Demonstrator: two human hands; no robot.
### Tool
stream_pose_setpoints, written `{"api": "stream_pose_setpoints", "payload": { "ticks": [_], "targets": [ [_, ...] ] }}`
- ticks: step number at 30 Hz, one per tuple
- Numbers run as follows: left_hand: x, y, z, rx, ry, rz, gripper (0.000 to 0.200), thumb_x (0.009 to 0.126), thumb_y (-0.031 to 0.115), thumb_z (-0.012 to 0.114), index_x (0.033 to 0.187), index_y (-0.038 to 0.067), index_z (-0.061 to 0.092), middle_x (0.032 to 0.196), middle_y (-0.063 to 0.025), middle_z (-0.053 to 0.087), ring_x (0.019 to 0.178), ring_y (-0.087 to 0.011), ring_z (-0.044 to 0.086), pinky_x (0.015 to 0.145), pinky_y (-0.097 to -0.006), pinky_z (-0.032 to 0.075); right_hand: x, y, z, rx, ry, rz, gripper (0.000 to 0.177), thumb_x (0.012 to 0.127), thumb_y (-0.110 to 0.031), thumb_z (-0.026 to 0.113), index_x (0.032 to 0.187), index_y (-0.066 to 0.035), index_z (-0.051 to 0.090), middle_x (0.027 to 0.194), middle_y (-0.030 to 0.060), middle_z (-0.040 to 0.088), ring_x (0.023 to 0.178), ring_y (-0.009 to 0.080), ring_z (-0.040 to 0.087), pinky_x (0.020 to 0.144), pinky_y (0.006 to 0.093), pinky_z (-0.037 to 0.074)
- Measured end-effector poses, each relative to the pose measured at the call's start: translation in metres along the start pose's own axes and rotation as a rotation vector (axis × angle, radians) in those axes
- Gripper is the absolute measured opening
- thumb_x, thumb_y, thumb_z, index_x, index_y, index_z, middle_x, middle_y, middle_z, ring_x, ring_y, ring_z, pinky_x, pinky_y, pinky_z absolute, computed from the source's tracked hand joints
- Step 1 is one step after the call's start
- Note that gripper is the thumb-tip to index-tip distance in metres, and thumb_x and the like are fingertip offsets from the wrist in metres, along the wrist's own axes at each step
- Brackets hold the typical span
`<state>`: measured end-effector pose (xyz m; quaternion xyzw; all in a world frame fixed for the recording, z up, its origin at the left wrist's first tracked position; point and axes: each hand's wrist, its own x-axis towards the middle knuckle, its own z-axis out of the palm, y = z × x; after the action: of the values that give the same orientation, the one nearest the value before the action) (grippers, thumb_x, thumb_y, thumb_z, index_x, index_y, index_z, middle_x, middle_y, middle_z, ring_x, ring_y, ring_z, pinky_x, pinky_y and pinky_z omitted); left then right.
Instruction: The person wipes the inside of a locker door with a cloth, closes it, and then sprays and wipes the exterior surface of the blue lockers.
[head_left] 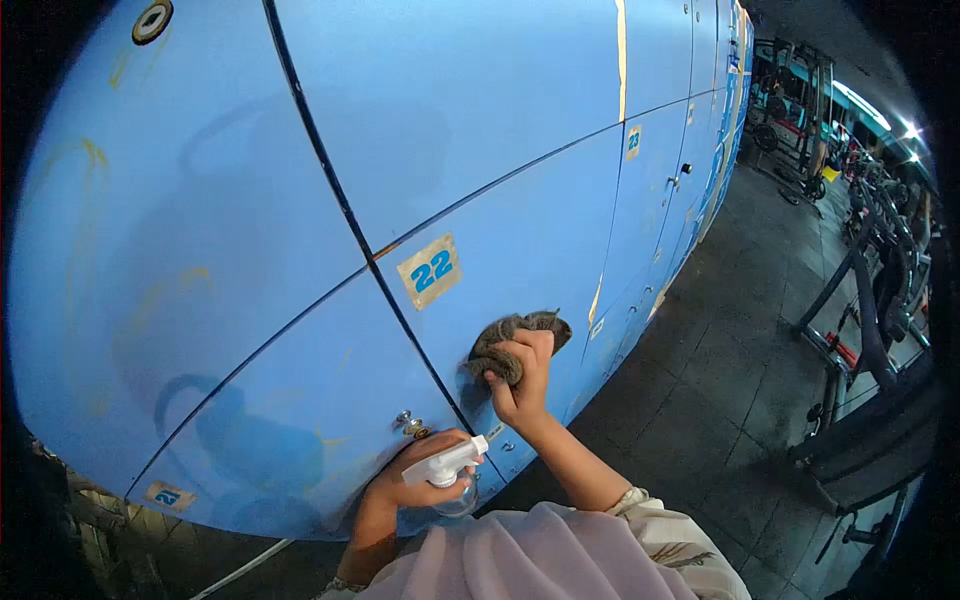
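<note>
My right hand (525, 375) is closed around a bunched dark grey cloth (508, 345), which presses against a blue locker door (540, 240) below its "22" label (430, 270). Lower and to the left, my left hand (425, 468) grips a clear spray bottle (457, 500) with a white trigger head (450, 460). The nozzle points up and to the right. Just above this hand, a metal lock knob (408, 422) sticks out from the neighbouring locker door.
More blue lockers run off to the right, one labelled "23" (634, 142). A "21" label (168, 495) sits at lower left. Dark floor tiles (700, 380) stretch alongside, with gym machines (870, 290) at the right and a weight rack (790, 110) farther back.
</note>
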<state>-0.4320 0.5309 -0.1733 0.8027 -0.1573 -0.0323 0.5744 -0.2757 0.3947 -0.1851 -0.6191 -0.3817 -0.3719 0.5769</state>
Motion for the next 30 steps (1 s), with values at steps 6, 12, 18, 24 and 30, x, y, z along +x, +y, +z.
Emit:
{"api": "stream_pose_setpoints", "payload": {
  "ticks": [6,12,18,24,30],
  "targets": [
    [0.003,0.006,0.001,0.002,0.011,0.045,0.04,0.072,-0.005,0.067,0.11,0.002,0.054,0.098,-0.0046,0.062,0.085,-0.012,0.06,0.073,-0.0265,0.05,0.018,0.0,-0.012,-0.01,-0.088,-0.005,0.024,0.066,-0.008,0.065,0.086,-0.001,0.055,0.086,0.014,0.054,0.08,0.0323,0.048,0.074,0.0401,0.034],
    [-0.001,0.003,0.005,-0.059,0.042,-0.01,0.042,0.073,-0.001,0.065,0.113,0.003,0.053,0.098,-0.0042,0.061,0.086,-0.0122,0.061,0.075,-0.0275,0.049,0.016,0.004,-0.011,0.003,-0.079,0.03,0.026,0.067,-0.009,0.067,0.088,-0.001,0.055,0.088,0.0137,0.054,0.081,0.032,0.049,0.074,0.0401,0.034],
    [0.003,0.008,0.003,-0.021,0.04,0.024,0.036,0.072,-0.003,0.068,0.106,0.003,0.056,0.095,-0.004,0.061,0.083,-0.0122,0.06,0.072,-0.0269,0.049,0.015,-0.016,-0.011,-0.05,-0.063,0.002,0.038,0.067,-0.022,0.075,0.093,-0.003,0.055,0.089,0.0119,0.055,0.083,0.0302,0.05,0.074,0.0388,0.036],
    [0.003,0.004,0.0,0.032,0.005,0.054,0.041,0.072,-0.001,0.067,0.111,0.002,0.054,0.098,-0.0041,0.061,0.083,-0.012,0.061,0.075,-0.0266,0.049,0.025,-0.009,-0.018,-0.019,-0.15,0.025,0.031,0.067,-0.021,0.074,0.084,-0.003,0.056,0.084,0.0114,0.055,0.077,0.0305,0.05,0.07,0.0382,0.034],
    [0.002,0.001,0.002,0.032,0.033,0.045,0.04,0.07,-0.004,0.067,0.108,0.001,0.056,0.096,-0.0045,0.062,0.082,-0.0123,0.062,0.074,-0.0268,0.05,0.027,-0.005,-0.011,-0.036,-0.086,0.042,0.026,0.069,-0.02,0.072,0.08,-0.003,0.056,0.082,0.0108,0.054,0.075,0.0298,0.049,0.067,0.0376,0.032]
  ]
}}
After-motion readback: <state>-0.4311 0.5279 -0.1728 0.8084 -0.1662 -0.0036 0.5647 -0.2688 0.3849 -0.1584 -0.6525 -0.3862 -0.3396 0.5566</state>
